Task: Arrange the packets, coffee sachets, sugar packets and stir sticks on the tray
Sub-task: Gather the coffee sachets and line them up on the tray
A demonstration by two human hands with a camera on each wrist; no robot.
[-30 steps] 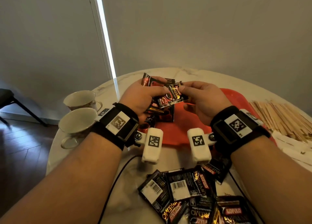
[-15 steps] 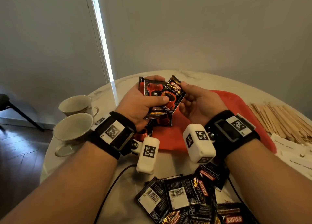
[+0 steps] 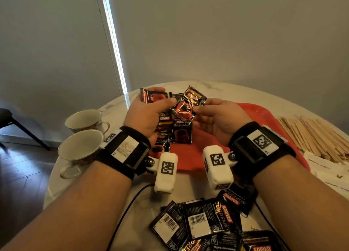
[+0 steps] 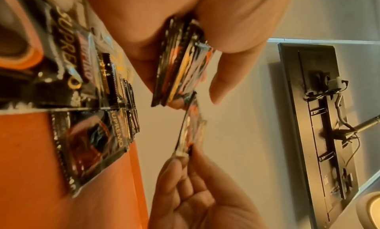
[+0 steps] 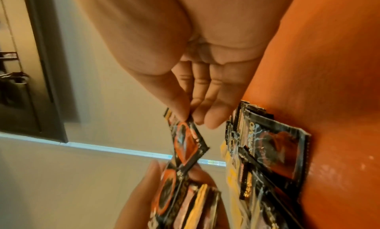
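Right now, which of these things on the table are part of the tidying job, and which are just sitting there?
Part of the job:
- red tray
- stack of sachets held in the left hand
- single sachet pinched by the right hand
- sachets on the tray
- loose sachets
- stir sticks
- white packets

Just lying about:
- two cups
- black cable

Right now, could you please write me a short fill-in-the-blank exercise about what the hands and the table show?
1. The left hand grips a ____ of coffee sachets.
2. The right hand pinches ____ sachet.
3. The tray is ____.
4. The two cups stand on the person's ____ side.

Missing: stack; one; red; left
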